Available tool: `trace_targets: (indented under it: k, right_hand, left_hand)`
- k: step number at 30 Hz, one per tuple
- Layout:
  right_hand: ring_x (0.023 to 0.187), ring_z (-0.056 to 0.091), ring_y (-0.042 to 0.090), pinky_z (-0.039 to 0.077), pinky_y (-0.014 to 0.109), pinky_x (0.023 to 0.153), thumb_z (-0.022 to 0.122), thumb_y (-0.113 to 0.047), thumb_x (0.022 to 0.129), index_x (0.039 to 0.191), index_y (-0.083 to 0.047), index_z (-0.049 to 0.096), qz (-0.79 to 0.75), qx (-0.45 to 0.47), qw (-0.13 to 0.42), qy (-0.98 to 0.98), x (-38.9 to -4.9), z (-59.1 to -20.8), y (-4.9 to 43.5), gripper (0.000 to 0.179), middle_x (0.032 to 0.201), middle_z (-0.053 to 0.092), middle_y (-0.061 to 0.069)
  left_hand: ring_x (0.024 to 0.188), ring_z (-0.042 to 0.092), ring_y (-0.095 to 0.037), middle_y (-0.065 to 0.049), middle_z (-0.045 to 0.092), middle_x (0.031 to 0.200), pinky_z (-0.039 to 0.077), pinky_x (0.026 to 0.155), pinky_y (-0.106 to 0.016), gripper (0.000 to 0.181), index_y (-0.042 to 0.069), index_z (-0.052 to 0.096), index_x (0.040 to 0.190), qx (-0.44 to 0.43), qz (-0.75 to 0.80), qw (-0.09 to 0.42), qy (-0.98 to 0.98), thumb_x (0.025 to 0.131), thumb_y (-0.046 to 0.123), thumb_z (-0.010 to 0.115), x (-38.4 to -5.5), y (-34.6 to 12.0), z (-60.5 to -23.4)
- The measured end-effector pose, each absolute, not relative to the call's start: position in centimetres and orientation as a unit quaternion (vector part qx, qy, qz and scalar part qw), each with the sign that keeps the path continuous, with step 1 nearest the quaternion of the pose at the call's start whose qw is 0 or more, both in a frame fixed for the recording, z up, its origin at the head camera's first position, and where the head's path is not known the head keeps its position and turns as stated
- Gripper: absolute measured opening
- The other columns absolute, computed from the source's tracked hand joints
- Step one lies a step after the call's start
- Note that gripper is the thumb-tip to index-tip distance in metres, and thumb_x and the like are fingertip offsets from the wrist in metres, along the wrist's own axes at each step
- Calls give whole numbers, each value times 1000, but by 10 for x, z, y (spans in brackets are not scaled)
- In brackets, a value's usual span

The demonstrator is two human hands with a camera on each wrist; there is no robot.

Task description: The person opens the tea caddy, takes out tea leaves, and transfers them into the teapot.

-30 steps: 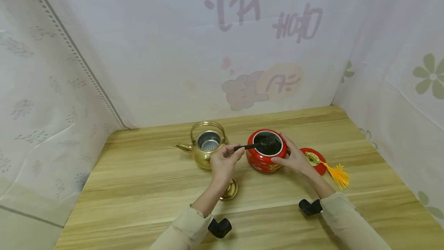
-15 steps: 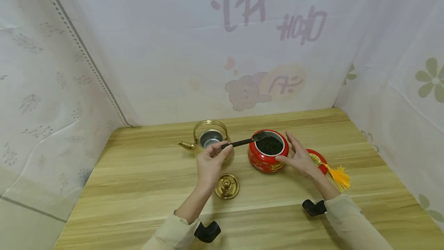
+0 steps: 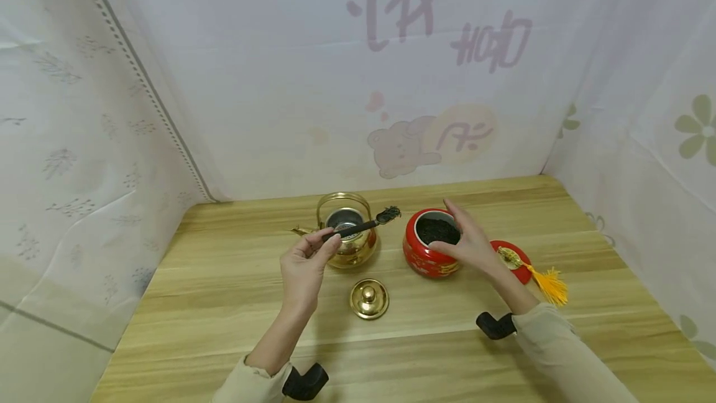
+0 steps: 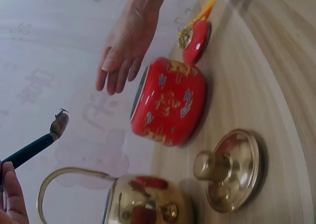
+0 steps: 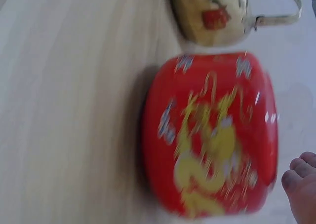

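My left hand (image 3: 301, 275) pinches the black handle of a small scoop (image 3: 358, 229) above the gold teapot (image 3: 353, 257). Dark tea leaves (image 3: 390, 212) lie heaped in the scoop's bowl, which points right. The teapot has no lid on, and its metal strainer partly shows behind the scoop. My right hand (image 3: 475, 250) hovers with spread, relaxed fingers at the right of the red jar (image 3: 422, 259); in the left wrist view it is apart from the jar. Dark leaves fill part of the jar, which has a gold dragon (image 5: 202, 169) on its side.
The gold teapot lid (image 3: 369, 299) lies knob up in front of the teapot. Right of the jar lies its red lid (image 3: 523, 272) with a yellow tassel (image 3: 550, 286). Fabric walls (image 3: 268, 111) close off the wooden table (image 3: 224, 278) at the back and sides.
The scoop came up out of the jar with leaves and moved left to over the teapot. My right hand, earlier at the jar's right side, has lifted off it.
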State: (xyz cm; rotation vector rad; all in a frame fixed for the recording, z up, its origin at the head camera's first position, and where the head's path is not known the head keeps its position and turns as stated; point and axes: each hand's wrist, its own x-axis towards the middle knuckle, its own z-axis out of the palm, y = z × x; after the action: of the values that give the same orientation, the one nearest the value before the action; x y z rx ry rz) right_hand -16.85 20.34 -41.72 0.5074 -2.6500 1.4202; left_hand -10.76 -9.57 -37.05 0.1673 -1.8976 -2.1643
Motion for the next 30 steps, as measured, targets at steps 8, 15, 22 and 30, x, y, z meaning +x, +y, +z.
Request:
trace_targets:
  k: [8,15,22,30]
  right_hand:
    - [138,28,35,30,50,110,80,-21,75,148,-4,26,475,196,35,-857,-174,-411,166,92,151,28,18]
    - [138,29,34,33,48,109,80,-22,75,147,-3,27,467,216,26,-857,-178,-412,131,93,151,29,18]
    - [138,30,33,31,44,111,82,-18,73,146,3,26,500,219,7,-838,-188,-421,103,94,150,30,20]
    - [135,33,35,35,45,108,83,-19,71,144,3,30,493,219,3,-842,-200,-434,81,93,146,35,23]
  left_hand:
    - [73,67,-6,6,70,81,56,75,-22,27,-9,65,103,78,-732,155,-659,81,6,72,-101,-125,-369]
    - [73,67,-6,8,69,80,56,75,-22,23,-8,65,103,94,-722,172,-664,83,3,70,-100,-142,-374]
    - [75,68,-6,11,68,80,56,77,-23,24,-9,65,104,98,-716,176,-669,83,3,70,-104,-150,-377]
    - [74,68,-6,8,68,81,56,77,-23,28,-6,66,104,105,-700,179,-683,82,10,73,-110,-155,-385]
